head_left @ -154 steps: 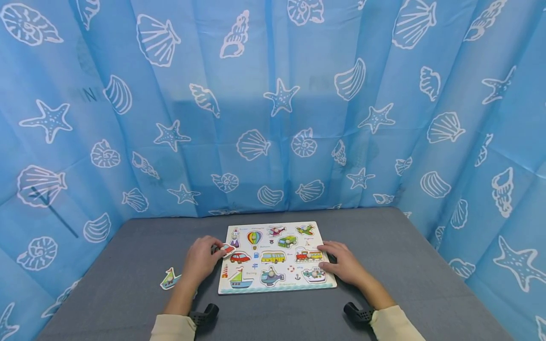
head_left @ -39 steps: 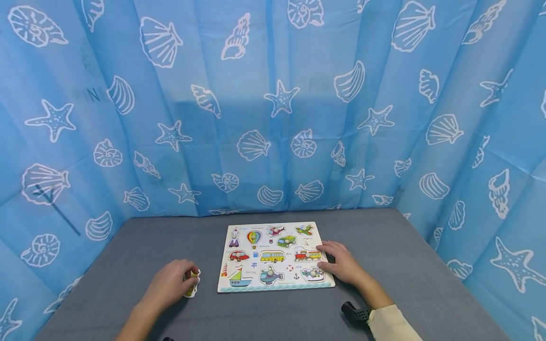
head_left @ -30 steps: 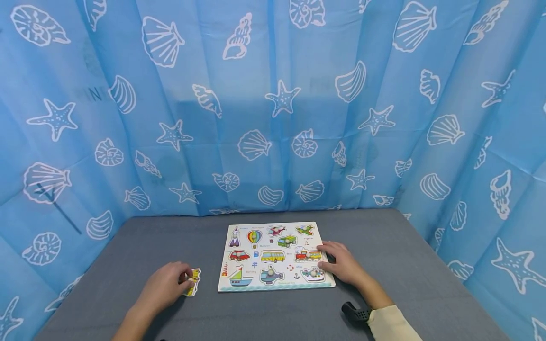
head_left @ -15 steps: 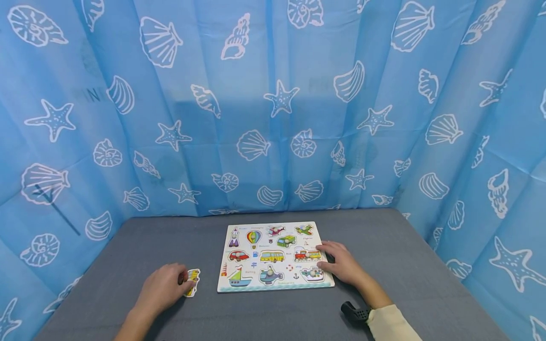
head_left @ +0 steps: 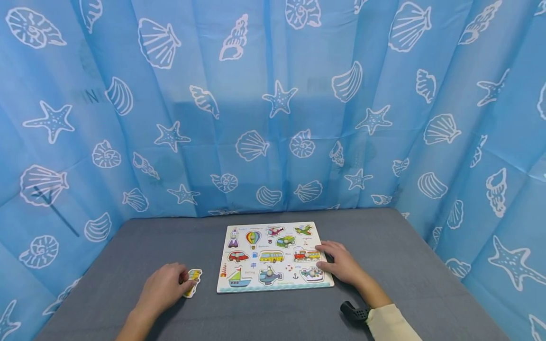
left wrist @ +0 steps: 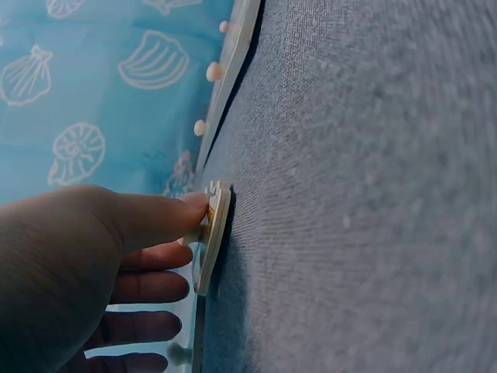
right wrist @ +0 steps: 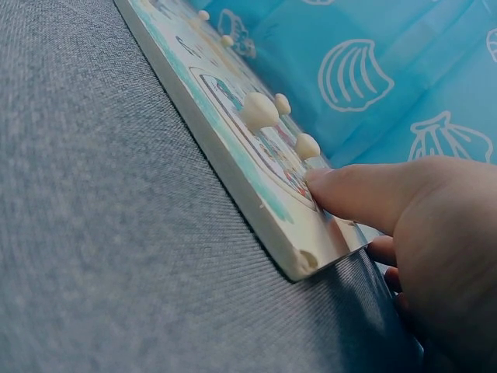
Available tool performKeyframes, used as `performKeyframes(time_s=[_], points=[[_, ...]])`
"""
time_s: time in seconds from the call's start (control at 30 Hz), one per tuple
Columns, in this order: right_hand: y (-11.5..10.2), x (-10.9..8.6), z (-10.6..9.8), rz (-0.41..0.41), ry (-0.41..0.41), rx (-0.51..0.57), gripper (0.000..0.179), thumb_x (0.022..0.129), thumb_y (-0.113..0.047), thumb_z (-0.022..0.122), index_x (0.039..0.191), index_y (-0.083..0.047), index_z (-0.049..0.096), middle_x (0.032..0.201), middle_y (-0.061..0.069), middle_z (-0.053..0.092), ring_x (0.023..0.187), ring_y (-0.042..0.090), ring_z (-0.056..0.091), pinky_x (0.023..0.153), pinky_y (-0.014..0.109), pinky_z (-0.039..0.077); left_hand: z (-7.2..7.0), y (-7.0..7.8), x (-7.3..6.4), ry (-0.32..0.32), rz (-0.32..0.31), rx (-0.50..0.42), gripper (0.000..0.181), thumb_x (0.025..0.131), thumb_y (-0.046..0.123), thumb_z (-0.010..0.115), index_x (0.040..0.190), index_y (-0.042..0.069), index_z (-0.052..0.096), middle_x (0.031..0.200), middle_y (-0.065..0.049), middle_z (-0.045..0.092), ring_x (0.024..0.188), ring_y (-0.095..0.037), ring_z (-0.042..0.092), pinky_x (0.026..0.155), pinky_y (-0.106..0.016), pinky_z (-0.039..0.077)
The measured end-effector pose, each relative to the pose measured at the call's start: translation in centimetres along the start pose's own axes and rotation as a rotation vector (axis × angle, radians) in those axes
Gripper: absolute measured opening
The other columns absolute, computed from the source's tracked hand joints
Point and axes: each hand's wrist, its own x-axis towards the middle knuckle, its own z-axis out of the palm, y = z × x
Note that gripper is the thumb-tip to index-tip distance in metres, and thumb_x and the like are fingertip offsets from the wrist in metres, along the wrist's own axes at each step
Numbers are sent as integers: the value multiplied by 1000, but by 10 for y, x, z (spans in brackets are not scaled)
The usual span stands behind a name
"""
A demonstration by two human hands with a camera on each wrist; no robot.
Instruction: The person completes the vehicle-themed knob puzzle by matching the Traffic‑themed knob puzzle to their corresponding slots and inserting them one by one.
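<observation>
On the grey table, my left hand (head_left: 164, 286) holds a yellow bus puzzle piece (head_left: 194, 276). In the left wrist view, thumb and index finger pinch at the knob of this bus piece (left wrist: 213, 252), which stays close to the cloth. Another knobbed piece (left wrist: 180, 355) lies under the other fingers, its picture hidden. The white vehicle puzzle board (head_left: 251, 271) lies in the middle. Its bus and sailboat spots show no knobs. My right hand (head_left: 343, 265) rests at its right edge, thumb on the top near the ship piece (head_left: 313, 274), fingers fairly straight.
Several knobbed pieces sit in the board, among them a red car (head_left: 238, 256) and a balloon (head_left: 253, 237). A blue seashell curtain (head_left: 256, 118) hangs behind the table (head_left: 256, 317). A black wrist mount (head_left: 354, 312) stands out from the right wrist.
The red car piece, earlier in my left hand, now sits in the board. My left hand has moved left and down to the bus piece, barely shifting over the last second. My right hand stays put.
</observation>
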Motion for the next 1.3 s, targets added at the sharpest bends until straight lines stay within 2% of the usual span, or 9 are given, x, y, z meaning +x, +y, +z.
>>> performKeyframes(time_s=[0.27,0.57,0.83,1.1,1.3], points=[[-3,-1,-1,-9,5,-3,47,88,-26,71,128,-3,61,137,23,50,130,46,37,100,64,28,0,6,3,16,13,2,27,77,34,81,74,18,60,70,4,47,64,-15,42,56,-35,36],[-3,-1,-1,1,0,3,47,88,-25,72,128,-3,62,137,22,50,130,45,36,101,63,28,-1,13,5,129,71,-10,24,74,35,84,75,22,63,74,9,51,68,-12,48,59,-37,41],[-1,0,0,4,-6,-6,47,88,-24,72,128,-3,61,138,22,50,130,45,37,101,63,28,0,26,12,161,79,-5,23,74,34,84,79,21,66,79,8,55,71,-12,48,60,-36,41],[-2,0,0,5,-2,-8,47,87,-22,72,128,-2,61,137,23,51,130,45,37,101,63,28,5,35,19,231,135,-29,21,74,32,84,80,21,67,83,8,57,76,-13,52,64,-39,45],[-2,0,0,29,-9,-8,47,88,-23,72,129,-3,61,138,21,50,131,44,36,102,62,27,10,44,27,268,186,-41,19,76,30,83,82,20,68,85,7,59,75,-12,50,62,-36,43]])
